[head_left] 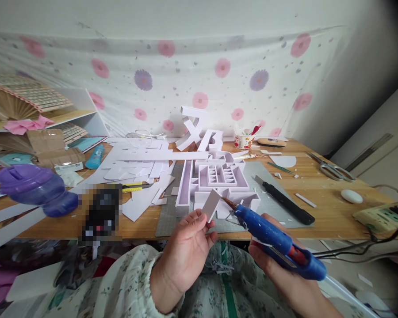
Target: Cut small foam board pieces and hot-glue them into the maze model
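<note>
Between thumb and fingers, my left hand (187,254) holds a small white foam board piece (211,205), tilted up over the table's front edge. My right hand (278,265) grips a blue hot glue gun (272,234), with a glue stick out of its back end. The gun's brown nozzle points left, close to the board piece's right edge; whether they touch I cannot tell. Just behind them, a hollow white foam board character (219,176) with upright walls lies on a grey cutting mat (248,170). A black utility knife (287,201) rests on the mat's right side.
White offcuts (139,154) and a yellow cutter (134,187) lie left. A purple bottle (36,187) stands beside a blurred dark device (102,212). Scissors (331,168), a white egg-shaped object (351,196) and a power strip (381,216) are right. More white characters (194,128) stand behind.
</note>
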A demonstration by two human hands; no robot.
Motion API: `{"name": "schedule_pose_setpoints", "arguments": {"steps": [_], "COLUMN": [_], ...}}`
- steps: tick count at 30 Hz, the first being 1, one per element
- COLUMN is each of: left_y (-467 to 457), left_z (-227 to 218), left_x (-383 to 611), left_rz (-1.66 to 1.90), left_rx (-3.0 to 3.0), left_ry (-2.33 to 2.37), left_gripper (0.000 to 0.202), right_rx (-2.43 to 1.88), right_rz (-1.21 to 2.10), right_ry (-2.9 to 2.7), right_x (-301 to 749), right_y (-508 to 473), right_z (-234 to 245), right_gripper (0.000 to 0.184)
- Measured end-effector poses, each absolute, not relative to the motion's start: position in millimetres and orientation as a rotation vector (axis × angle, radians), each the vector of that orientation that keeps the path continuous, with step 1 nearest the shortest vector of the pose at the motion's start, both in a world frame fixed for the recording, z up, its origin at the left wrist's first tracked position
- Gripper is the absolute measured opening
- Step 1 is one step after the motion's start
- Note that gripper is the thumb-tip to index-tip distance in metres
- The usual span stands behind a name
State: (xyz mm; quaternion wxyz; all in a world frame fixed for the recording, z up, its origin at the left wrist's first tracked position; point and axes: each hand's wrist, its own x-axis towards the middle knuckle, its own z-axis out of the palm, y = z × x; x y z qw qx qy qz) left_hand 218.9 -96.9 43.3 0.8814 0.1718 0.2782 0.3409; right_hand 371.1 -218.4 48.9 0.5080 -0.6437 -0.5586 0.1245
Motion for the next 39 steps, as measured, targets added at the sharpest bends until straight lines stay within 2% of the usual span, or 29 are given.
{"name": "schedule_pose_setpoints", "arguments": {"steps": [9, 30, 39], "left_y": [-97.6, -97.5, -95.9], "left_z": [40.1, 39.8, 38.6], "left_x": [219.0, 220.2, 219.5], "left_rz": [0.711, 0.744, 0.779], "left_rx": [0.374, 0.405, 0.388], "left_ry": [0.543, 0.55, 0.552], "left_gripper": [0.028, 0.025, 0.024], "right_rx": [-1.536, -1.55, -1.551], "right_rz": [0.313, 0.375, 0.364], "right_ry": [-1.339, -1.422, -1.386], "right_x": [368.4, 366.2, 360.0], "right_y": [-217.5, -218.1, -216.1], "right_z": [47.9, 42.2, 39.6], "right_gripper": [0.027, 0.023, 0.03]}}
